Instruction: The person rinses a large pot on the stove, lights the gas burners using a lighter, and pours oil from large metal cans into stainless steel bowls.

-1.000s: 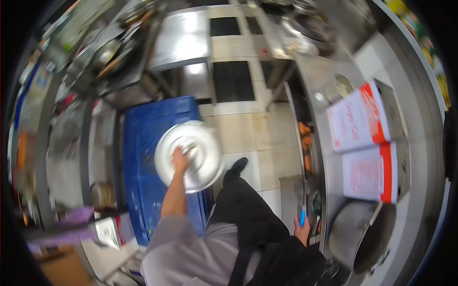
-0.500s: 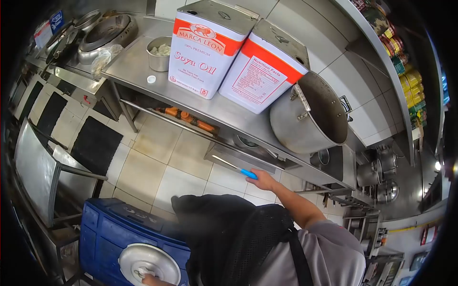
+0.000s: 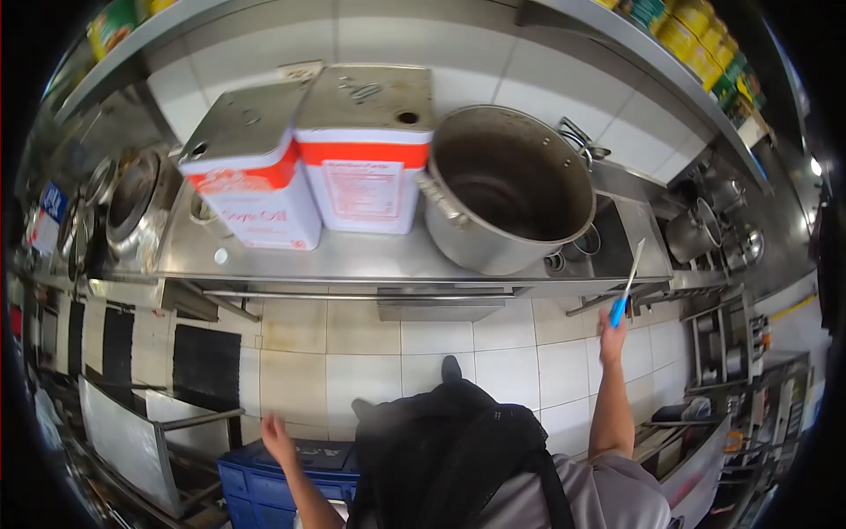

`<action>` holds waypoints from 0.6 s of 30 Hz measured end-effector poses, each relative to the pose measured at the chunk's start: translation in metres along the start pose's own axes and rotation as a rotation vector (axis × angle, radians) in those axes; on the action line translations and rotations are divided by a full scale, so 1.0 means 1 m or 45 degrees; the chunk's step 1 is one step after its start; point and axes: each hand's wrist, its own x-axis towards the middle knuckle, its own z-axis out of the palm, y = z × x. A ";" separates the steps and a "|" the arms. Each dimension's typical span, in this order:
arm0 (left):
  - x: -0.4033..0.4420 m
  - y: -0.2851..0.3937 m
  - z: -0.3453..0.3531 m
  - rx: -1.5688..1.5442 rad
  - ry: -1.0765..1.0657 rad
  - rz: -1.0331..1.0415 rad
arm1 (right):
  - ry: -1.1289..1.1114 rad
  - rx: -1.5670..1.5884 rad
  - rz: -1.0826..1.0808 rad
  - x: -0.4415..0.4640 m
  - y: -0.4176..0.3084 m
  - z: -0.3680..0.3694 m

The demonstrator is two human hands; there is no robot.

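The left hand point(image 3: 275, 432) has lifted at lower left, half-curled and empty, while the right hand point(image 3: 612, 333), centre right, grips a blue-handled tool point(image 3: 619, 309).

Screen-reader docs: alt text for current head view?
Right hand holds a blue-handled tool before a steel counter bearing two oil tins and a pot. Left hand, seemingly empty, is near a blue container.

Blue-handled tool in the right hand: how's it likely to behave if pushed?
The tool is likely stiff: its slim shaft juts out straight. Probably light, as the right hand alone holds it. A push far out might swivel it, since the grip is only on the blue handle.
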 end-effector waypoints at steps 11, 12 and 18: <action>-0.088 0.428 0.419 -0.559 -0.857 -0.135 | -0.199 0.015 -0.625 0.267 -0.197 0.100; -0.084 0.418 0.429 -0.532 -0.822 -0.101 | -0.251 0.024 -0.604 0.276 -0.208 0.110; -0.098 0.389 0.427 -0.514 -0.855 0.121 | -0.381 -0.051 -0.640 0.329 -0.210 0.139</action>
